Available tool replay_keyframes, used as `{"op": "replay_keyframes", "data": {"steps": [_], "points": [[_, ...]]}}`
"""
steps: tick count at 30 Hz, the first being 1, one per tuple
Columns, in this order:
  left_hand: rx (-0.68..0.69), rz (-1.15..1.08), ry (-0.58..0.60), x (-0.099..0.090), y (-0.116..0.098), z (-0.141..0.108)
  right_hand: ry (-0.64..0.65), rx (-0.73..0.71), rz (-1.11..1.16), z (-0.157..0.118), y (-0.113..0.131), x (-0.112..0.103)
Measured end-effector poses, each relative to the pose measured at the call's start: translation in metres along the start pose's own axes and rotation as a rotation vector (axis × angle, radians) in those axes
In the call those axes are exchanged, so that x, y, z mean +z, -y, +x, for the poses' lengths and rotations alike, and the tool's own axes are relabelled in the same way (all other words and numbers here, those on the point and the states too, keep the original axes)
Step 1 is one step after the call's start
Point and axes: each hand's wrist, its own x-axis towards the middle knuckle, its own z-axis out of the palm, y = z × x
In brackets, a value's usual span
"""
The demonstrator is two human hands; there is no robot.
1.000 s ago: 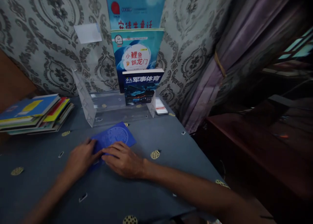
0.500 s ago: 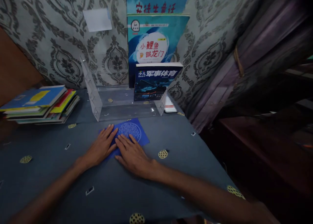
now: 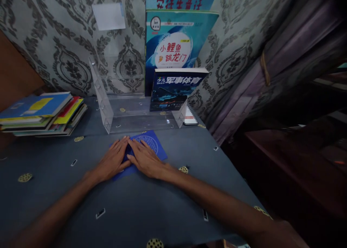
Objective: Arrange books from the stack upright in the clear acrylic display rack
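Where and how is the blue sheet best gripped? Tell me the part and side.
Probably pinch the right corner of the blue sheet, coming from the right: the sheet looks thin and lies flat on the table, and while the left hand and right hand cover much of it, that corner is uncovered.
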Motion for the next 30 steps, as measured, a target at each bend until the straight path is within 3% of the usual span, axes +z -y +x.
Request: {"op": "replay_keyframes", "data": {"steps": [9, 14, 22, 26, 30], "points": [[-0.053, 0.006, 0.029, -0.005, -0.007, 0.003, -0.054, 0.171, -0.161, -0.007, -0.044, -0.011], [-0.078, -0.004, 0.028, -0.007, -0.009, 0.004, -0.039, 0.242, -0.236, -0.015, -0.041, -0.017], [-0.106, -0.079, 0.072, -0.013, -0.009, 0.005, 0.044, 0.203, -0.300, -0.048, -0.034, -0.017], [-0.164, -0.237, 0.091, -0.026, -0.004, 0.007, 0.061, 0.190, -0.295, -0.063, -0.031, -0.017], [-0.258, -0.513, 0.106, -0.041, 0.004, 0.010, 0.078, 0.187, -0.282, -0.062, -0.028, -0.019]]}}
